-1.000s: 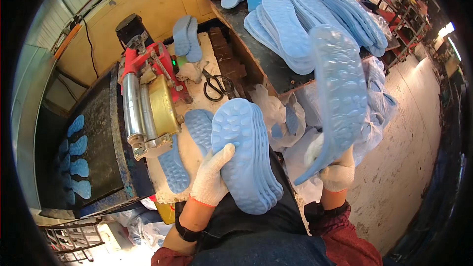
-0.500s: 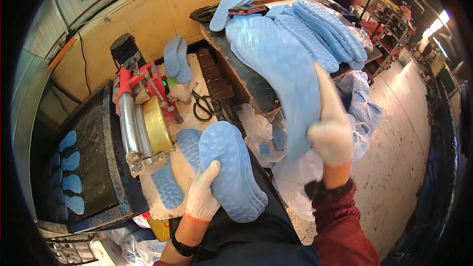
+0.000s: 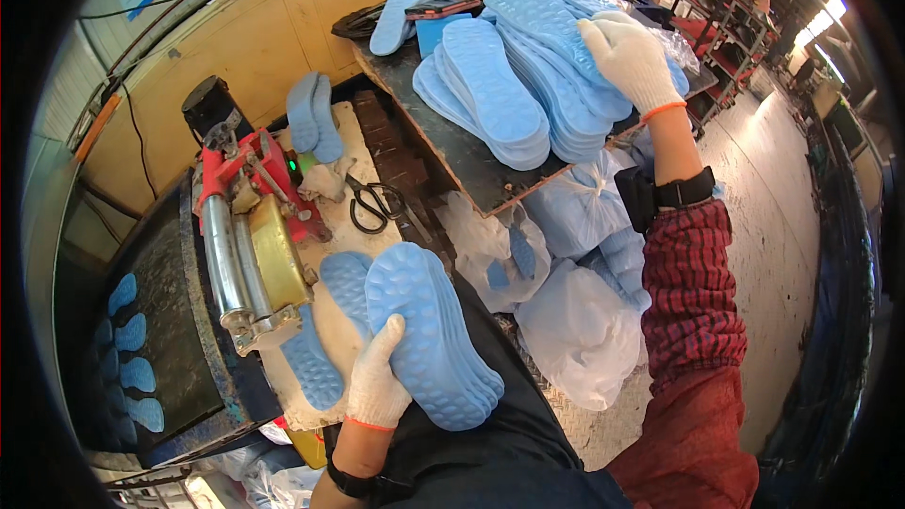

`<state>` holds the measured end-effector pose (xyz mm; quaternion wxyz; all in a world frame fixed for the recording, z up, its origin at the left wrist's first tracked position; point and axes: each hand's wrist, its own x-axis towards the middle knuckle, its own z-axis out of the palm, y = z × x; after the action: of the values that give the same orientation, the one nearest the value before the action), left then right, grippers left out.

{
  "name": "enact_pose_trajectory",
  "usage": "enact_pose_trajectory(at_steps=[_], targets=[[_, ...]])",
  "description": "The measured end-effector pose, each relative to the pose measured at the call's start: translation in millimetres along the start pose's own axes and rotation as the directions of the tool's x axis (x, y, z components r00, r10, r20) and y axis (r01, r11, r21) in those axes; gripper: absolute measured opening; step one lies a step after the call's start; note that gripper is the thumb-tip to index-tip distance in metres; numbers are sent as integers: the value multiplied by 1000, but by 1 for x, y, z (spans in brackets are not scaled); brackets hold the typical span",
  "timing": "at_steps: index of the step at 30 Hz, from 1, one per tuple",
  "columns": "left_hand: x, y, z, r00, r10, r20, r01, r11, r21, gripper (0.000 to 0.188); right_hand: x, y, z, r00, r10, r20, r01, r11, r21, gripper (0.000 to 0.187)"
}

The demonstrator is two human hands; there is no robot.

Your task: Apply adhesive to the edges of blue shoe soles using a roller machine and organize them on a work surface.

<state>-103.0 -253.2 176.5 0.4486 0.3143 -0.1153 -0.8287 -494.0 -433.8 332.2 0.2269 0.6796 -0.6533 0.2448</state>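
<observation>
My left hand [image 3: 379,379], in a white knit glove, grips a fanned stack of blue bumpy insoles [image 3: 429,339] above my lap, thumb on the top one. My right hand [image 3: 630,58], gloved too, reaches to the far table and closes at the edge of a blue insole [image 3: 537,24] on the pile; its fingertips are partly hidden. Beside it on the black tabletop lie more stacked insoles [image 3: 490,85]. Close to my left hand, two loose insoles [image 3: 311,363] rest on the pale bench board, partly under a roller machine.
The red-framed machine [image 3: 259,236] with metal rollers stands at left, with black scissors [image 3: 372,205] beside it. Several insoles [image 3: 138,374] lie on a dark belt at far left. Plastic bags [image 3: 580,335] of insoles sit below the black table [image 3: 471,174]. A floor aisle runs along the right.
My right hand has moved up and away from me, from beside the black table to the insole pile. The blurred blue insoles near it now lie on the table. My left hand keeps its stack.
</observation>
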Motion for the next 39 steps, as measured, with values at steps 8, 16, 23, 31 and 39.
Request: enact_pose_trajectory(at_steps=[8, 16, 23, 31, 39], targets=[[2, 3, -3, 997, -5, -72, 4, 1000, -6, 53, -87, -14, -16, 742, 368, -560, 72, 786, 613, 35], [5, 14, -6, 959, 205, -196, -192, 978, 85, 61, -298, -73, 154, 748, 431, 504, -659, 389, 644, 28], [10, 15, -2, 905, 269, -331, -205, 955, 214, 80, -417, -40, 416, 694, 132, 708, -406, 884, 233, 31], [9, 18, -6, 882, 169, -441, -95, 978, 185, 94, -454, -12, 477, 322, 285, 903, -448, 886, -120, 32], [-2, 10, -22, 828, 209, -520, -128, 974, 188, 88, -444, 17, 477, 269, 415, 869, -503, 830, -241, 33]])
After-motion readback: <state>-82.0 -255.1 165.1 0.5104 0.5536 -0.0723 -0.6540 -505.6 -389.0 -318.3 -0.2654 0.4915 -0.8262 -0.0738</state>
